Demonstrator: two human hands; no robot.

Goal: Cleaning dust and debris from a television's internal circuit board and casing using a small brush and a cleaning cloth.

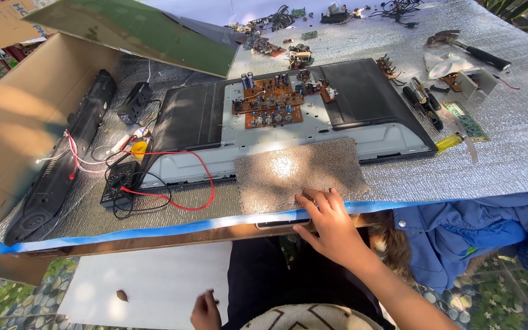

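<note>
Two hands show in the head view: my right hand (328, 223), fingers spread flat and holding nothing, presses the near edge of the grey mat (300, 171) at centre frame, in front of the opened flat-panel chassis (288, 131). My left hand (206, 310) hangs low, loosely curled, empty. Judging by this, I am positioning the mat; sliding it needs even pressure.
</note>
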